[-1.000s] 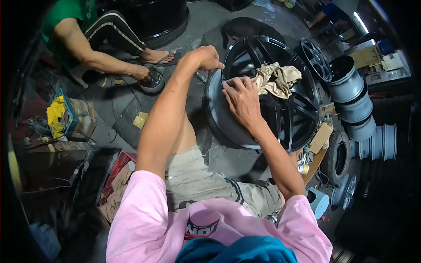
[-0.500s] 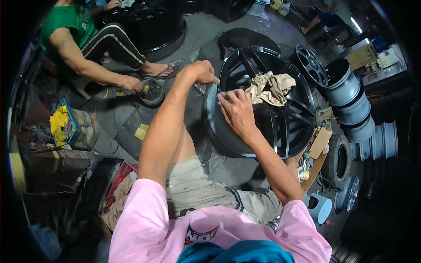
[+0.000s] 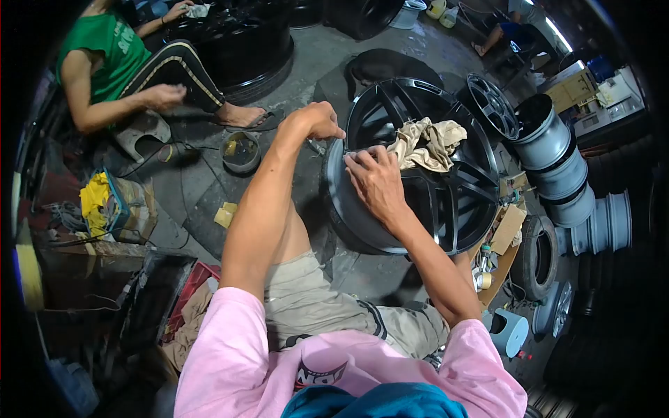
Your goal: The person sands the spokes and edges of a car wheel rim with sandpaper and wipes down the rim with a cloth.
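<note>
A black multi-spoke wheel rim (image 3: pixel 446 198) with a grey outer barrel lies before my legs. My left hand (image 3: pixel 317 122) is at its upper left edge, fingers bent and pressed together; what they pinch, if anything, is too small to make out. Over the near left edge curls my right hand (image 3: pixel 378 182), its bent fingertips against the grey lip and its thumb side by the spokes. A crumpled beige cloth (image 3: pixel 428 144) rests on the spokes just beyond the right hand.
At the left a co-worker in a green shirt (image 3: pixel 104 59) sits near a small bucket (image 3: pixel 240 152) and a large black wheel (image 3: pixel 244 66). Stacked silver rims (image 3: pixel 557 167), a tyre (image 3: pixel 539 254) and a blue stool (image 3: pixel 511 332) are right. A black dog-like shape (image 3: pixel 394 66) lies behind the rim.
The co-worker's hand has lifted from the bucket and drawn back to the left. Both my hands keep nearly the same place on the rim, with only slight movement.
</note>
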A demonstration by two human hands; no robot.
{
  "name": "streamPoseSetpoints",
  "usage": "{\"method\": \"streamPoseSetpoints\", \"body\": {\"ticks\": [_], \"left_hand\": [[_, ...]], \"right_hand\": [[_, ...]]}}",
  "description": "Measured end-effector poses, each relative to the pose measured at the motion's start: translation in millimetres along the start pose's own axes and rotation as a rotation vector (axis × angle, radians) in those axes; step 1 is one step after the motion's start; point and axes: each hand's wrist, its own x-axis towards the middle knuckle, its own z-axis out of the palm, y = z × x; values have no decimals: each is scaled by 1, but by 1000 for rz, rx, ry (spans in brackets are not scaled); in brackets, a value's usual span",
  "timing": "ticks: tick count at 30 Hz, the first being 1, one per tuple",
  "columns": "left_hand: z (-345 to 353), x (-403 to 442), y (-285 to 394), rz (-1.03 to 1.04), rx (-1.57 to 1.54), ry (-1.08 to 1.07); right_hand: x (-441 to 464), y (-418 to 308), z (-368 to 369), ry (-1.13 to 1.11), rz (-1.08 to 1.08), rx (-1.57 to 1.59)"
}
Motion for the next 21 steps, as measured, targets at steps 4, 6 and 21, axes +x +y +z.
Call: {"method": "streamPoseSetpoints", "body": {"ticks": [4, 6, 21], "left_hand": [[4, 0, 2, -18, -18, -32], [1, 4, -1, -9, -11, -16], [2, 4, -5, 45, -13, -31]], "right_hand": [[8, 12, 0, 9, 74, -60], [6, 2, -1, -1, 25, -40], [6, -2, 2, 53, 67, 23]]}}
